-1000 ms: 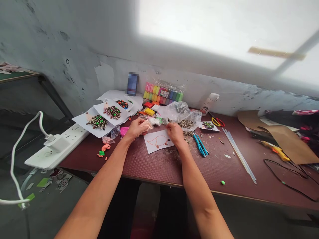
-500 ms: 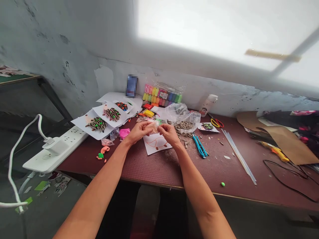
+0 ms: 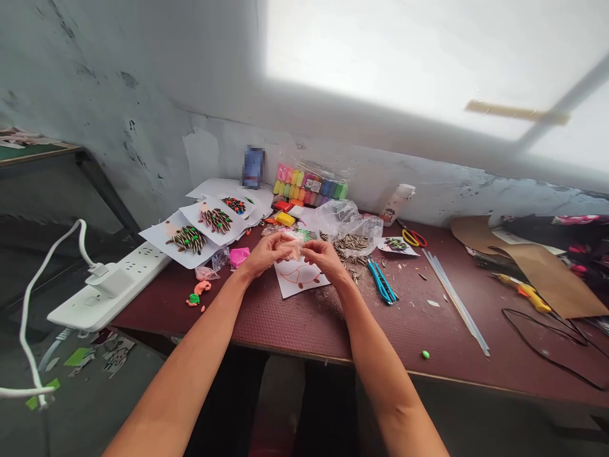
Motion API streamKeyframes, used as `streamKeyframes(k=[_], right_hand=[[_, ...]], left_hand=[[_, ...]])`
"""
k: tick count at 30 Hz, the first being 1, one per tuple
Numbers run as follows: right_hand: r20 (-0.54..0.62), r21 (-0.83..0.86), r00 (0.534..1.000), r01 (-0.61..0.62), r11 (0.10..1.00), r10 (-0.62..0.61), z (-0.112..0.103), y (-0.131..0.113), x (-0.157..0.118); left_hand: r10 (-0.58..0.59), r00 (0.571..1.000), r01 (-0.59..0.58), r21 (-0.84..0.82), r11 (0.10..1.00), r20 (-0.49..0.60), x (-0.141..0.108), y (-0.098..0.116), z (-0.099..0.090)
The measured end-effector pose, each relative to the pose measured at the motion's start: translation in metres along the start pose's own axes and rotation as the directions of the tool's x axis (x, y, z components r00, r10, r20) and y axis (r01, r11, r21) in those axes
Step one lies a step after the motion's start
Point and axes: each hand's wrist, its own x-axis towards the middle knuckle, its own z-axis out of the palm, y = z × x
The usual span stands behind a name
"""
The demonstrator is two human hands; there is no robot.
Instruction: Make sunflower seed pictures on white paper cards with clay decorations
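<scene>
Centrally: one pale packet (image 3: 295,250), grasped by the left hand (image 3: 269,252), its edge pinched by the right hand (image 3: 323,255). Just below, mid-frame: one outlined sheet (image 3: 297,278), few brown pieces (image 3: 301,285) placed, outline apparently unfilled. Left of centre: three seed-covered sheets (image 3: 216,219), seemingly complete.

White power strip (image 3: 73,309) far left; bottle (image 3: 396,207) near wall (image 3: 157,70)

Left hand (image 3: 266,256) and right hand (image 3: 324,257) hide much of the pale packet (image 3: 294,249); contents we cannot tell. Blue upright object (image 3: 253,167) pixelated. Side counter (image 3: 35,154) and dark bundle (image 3: 592,246) run off our view's edges.
</scene>
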Motion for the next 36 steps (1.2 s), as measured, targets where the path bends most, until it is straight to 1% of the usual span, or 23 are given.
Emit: streamKeyframes(k=[6,10,14,18,25,29,33,36], right_hand=[[-0.009,-0.008,0.999,-0.039,0.999,0.039,0.0012,-0.0023,-0.0004],[-0.035,-0.009,0.998,-0.058,0.998,0.057,0.0015,-0.0052,-0.0024],[-0.011,-0.045,0.997,-0.075,0.996,0.075,0.0018,-0.0084,-0.0052],[0.029,-0.053,0.995,-0.096,0.994,0.097,0.0038,-0.0096,-0.0064],[-0.001,-0.034,0.996,-0.089,0.995,0.089,0.0075,-0.0052,-0.0060],[-0.026,-0.010,0.997,-0.079,0.997,0.078,0.0071,-0.0040,-0.0065],[-0.032,-0.026,0.997,-0.067,0.997,0.066,0.0071,-0.0029,-0.0056],[-0.040,-0.031,0.999,-0.036,0.999,0.035,0.0097,-0.0014,-0.0039]], left_hand=[[-0.010,0.999,0.010,-0.014,1.000,-0.030,0.0031,-0.0043,0.0007],[-0.004,1.000,0.004,0.000,1.000,-0.026,0.0036,-0.0027,0.0010],[0.022,0.999,-0.021,0.027,0.999,-0.029,0.0025,0.0006,0.0016],[0.016,0.999,-0.015,0.055,0.998,-0.030,0.0014,0.0020,0.0031],[0.004,1.000,-0.004,0.026,1.000,-0.014,0.0016,0.0017,0.0051],[-0.003,1.000,0.003,-0.037,0.999,-0.009,0.0009,0.0027,0.0038],[-0.031,1.000,0.031,-0.072,0.997,0.003,0.0009,0.0027,0.0018],[-0.052,0.998,0.050,-0.103,0.993,-0.022,0.0019,0.0014,0.0009]])
